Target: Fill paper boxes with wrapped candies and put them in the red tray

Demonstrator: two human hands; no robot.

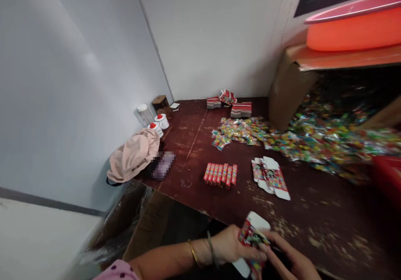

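Note:
At the table's front edge, my left hand [230, 245] is wrapped round a small printed carton [250, 235], red and multicoloured, with white flaps sticking out at top and bottom. My right hand [288, 257] meets it from the right, its fingers closed on the carton's side; the fingertips partly overlap. On the tabletop just beyond lie flattened cartons [272, 177] of the same print, their white flaps spread. To their left stands a close row of several small red boxes [221, 175].
A pile of wrapped candies [326, 140] spills from a cardboard box [283, 88] on the right. Carton stacks [241, 109] stand at the back of the dark red table [184, 146]. White mugs [162, 121] and a beige cloth [134, 155] are at left. A red container [388, 180] is at right.

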